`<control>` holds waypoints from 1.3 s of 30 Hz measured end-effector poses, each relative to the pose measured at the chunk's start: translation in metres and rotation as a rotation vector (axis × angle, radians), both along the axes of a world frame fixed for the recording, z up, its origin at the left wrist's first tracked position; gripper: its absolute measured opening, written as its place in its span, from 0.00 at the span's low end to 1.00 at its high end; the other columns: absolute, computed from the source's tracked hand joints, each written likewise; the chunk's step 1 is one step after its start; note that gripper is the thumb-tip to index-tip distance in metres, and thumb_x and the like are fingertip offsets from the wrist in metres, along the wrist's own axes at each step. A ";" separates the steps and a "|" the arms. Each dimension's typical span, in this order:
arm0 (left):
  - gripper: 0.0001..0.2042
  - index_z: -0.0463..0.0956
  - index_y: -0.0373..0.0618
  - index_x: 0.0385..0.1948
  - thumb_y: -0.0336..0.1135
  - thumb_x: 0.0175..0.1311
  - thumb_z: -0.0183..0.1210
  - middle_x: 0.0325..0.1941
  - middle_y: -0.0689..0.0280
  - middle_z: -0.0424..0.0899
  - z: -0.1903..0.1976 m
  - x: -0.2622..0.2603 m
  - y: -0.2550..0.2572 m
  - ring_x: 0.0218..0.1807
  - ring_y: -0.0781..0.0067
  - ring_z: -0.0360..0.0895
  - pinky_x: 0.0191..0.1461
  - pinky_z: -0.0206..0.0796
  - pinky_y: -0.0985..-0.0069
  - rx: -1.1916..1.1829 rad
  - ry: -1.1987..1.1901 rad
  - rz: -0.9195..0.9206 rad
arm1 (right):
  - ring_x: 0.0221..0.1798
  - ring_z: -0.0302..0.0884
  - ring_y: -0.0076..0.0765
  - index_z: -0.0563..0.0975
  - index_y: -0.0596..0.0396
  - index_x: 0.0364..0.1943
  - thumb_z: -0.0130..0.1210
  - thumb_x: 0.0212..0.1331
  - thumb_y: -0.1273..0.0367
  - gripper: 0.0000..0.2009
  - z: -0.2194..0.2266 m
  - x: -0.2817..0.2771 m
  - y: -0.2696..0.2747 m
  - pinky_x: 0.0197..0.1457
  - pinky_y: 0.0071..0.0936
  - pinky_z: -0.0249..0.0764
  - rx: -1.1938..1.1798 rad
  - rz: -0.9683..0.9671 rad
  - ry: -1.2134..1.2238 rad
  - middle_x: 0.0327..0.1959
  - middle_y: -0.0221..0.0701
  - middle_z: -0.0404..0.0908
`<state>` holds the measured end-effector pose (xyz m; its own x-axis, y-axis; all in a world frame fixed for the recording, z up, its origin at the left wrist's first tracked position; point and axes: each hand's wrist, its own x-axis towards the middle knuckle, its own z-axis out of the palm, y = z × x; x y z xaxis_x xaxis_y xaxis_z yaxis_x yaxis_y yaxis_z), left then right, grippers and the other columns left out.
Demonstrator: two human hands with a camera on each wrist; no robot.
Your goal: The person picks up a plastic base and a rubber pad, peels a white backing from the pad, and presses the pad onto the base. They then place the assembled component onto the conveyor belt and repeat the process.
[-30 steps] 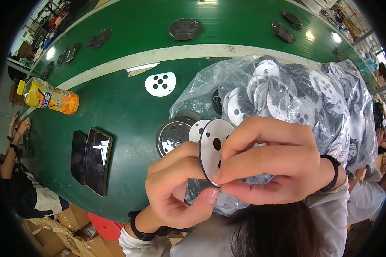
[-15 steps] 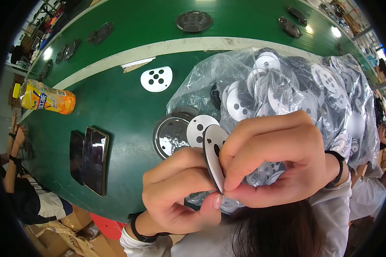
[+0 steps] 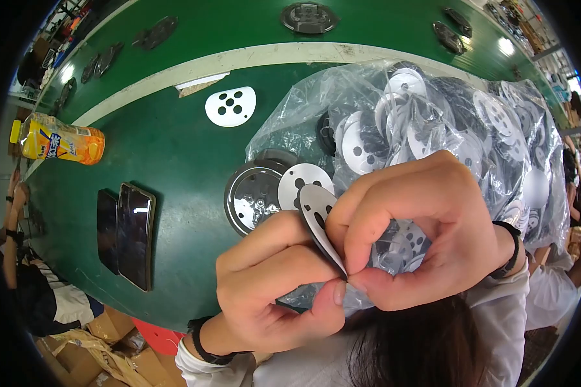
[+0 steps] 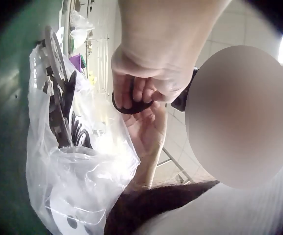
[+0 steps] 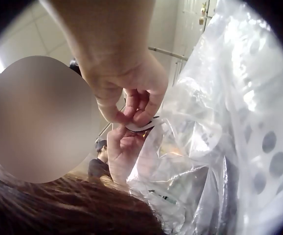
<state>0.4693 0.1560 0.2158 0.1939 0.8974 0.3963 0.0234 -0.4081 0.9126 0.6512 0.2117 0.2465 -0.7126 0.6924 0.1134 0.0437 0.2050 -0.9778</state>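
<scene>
Both hands hold one white disc with dark holes and a black edge (image 3: 317,216), tilted nearly edge-on in the head view. My left hand (image 3: 277,277) grips it from the left, fingers curled behind it and thumb at its lower edge. My right hand (image 3: 419,229) pinches the same lower edge between thumb and fingertips. In the left wrist view the disc (image 4: 131,104) looks dark under the fingers. Behind the hands, a second white disc (image 3: 297,177) lies beside a glossy dark round part (image 3: 255,193). A clear plastic bag (image 3: 297,116) full of such discs lies behind the right hand.
A loose white disc (image 3: 230,106) lies on the green table (image 3: 181,155). Two phones (image 3: 135,235) (image 3: 107,226) and a drink bottle (image 3: 58,140) are at the left. Beyond a pale ledge, a green belt (image 3: 232,32) bears several dark round parts. Another person's arm (image 3: 11,226) shows far left.
The held disc has turned from facing the camera to nearly edge-on, its lower edge shifting slightly right. Both hands stay on it. The table's things sit a little higher and further left in view.
</scene>
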 end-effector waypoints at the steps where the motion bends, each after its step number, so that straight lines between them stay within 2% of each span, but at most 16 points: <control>1: 0.08 0.77 0.36 0.25 0.19 0.39 0.59 0.27 0.61 0.75 0.000 0.000 0.000 0.26 0.71 0.72 0.28 0.62 0.81 0.004 0.006 0.005 | 0.27 0.77 0.29 0.77 0.59 0.22 0.61 0.36 0.81 0.07 0.000 0.000 0.000 0.32 0.18 0.71 0.000 0.000 -0.001 0.27 0.36 0.79; 13: 0.07 0.76 0.36 0.23 0.20 0.39 0.59 0.27 0.60 0.74 -0.001 -0.001 0.001 0.25 0.70 0.70 0.27 0.61 0.81 -0.001 -0.010 -0.013 | 0.27 0.77 0.28 0.77 0.59 0.23 0.60 0.35 0.82 0.08 -0.003 0.000 0.001 0.32 0.18 0.71 -0.004 0.000 0.032 0.26 0.36 0.79; 19: 0.06 0.76 0.36 0.24 0.20 0.40 0.59 0.26 0.60 0.74 -0.003 -0.001 0.001 0.25 0.70 0.70 0.28 0.61 0.81 0.003 -0.027 -0.026 | 0.28 0.77 0.29 0.77 0.59 0.24 0.65 0.36 0.80 0.08 -0.002 -0.001 0.002 0.32 0.19 0.71 -0.029 0.000 0.078 0.27 0.37 0.79; 25: 0.06 0.76 0.36 0.24 0.20 0.41 0.60 0.28 0.60 0.74 -0.003 -0.001 0.001 0.27 0.69 0.72 0.30 0.63 0.79 0.042 -0.051 0.013 | 0.29 0.78 0.31 0.78 0.59 0.27 0.64 0.37 0.80 0.09 0.001 0.000 0.004 0.32 0.21 0.72 0.106 0.051 0.070 0.28 0.36 0.79; 27: 0.06 0.76 0.36 0.24 0.21 0.41 0.60 0.28 0.60 0.74 -0.002 -0.001 0.001 0.28 0.68 0.73 0.31 0.64 0.78 0.103 0.018 0.049 | 0.28 0.77 0.32 0.78 0.58 0.26 0.63 0.38 0.80 0.08 0.004 -0.002 -0.003 0.32 0.22 0.72 0.346 -0.056 0.003 0.28 0.35 0.79; 28: 0.06 0.77 0.36 0.25 0.21 0.41 0.60 0.29 0.59 0.74 -0.001 -0.001 0.001 0.29 0.67 0.73 0.32 0.65 0.78 0.159 0.090 0.081 | 0.28 0.77 0.32 0.78 0.58 0.26 0.63 0.38 0.80 0.08 0.005 -0.003 -0.003 0.32 0.22 0.72 0.351 -0.053 0.004 0.28 0.35 0.79; 32: 0.07 0.77 0.36 0.25 0.21 0.41 0.61 0.29 0.59 0.75 -0.001 0.003 0.000 0.29 0.65 0.74 0.32 0.66 0.77 0.178 0.098 0.108 | 0.28 0.74 0.34 0.75 0.57 0.27 0.59 0.38 0.81 0.09 -0.002 -0.006 -0.006 0.29 0.24 0.70 0.469 -0.064 0.015 0.30 0.35 0.76; 34: 0.06 0.77 0.36 0.25 0.21 0.43 0.61 0.30 0.59 0.76 -0.003 0.003 0.001 0.29 0.65 0.74 0.32 0.67 0.76 0.134 -0.032 0.050 | 0.28 0.72 0.35 0.74 0.57 0.28 0.58 0.38 0.81 0.10 -0.005 -0.008 -0.008 0.28 0.24 0.69 0.516 -0.063 0.031 0.31 0.35 0.75; 36: 0.06 0.76 0.36 0.25 0.21 0.43 0.61 0.29 0.59 0.76 -0.004 0.001 0.002 0.29 0.65 0.74 0.32 0.67 0.76 0.141 -0.027 0.030 | 0.30 0.70 0.42 0.69 0.60 0.28 0.57 0.33 0.82 0.13 -0.004 -0.010 -0.011 0.30 0.29 0.70 0.550 -0.047 0.045 0.31 0.36 0.70; 39: 0.05 0.75 0.36 0.25 0.21 0.45 0.61 0.29 0.59 0.76 0.000 -0.002 -0.001 0.29 0.66 0.74 0.32 0.66 0.76 0.109 0.023 0.019 | 0.30 0.70 0.44 0.68 0.61 0.28 0.56 0.33 0.83 0.13 -0.004 -0.009 -0.010 0.31 0.31 0.70 0.533 -0.031 0.020 0.30 0.37 0.69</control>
<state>0.4676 0.1551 0.2162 0.1876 0.8529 0.4872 0.0522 -0.5040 0.8621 0.6422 0.2021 0.2428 -0.6871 0.5556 0.4682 0.0399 0.6724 -0.7392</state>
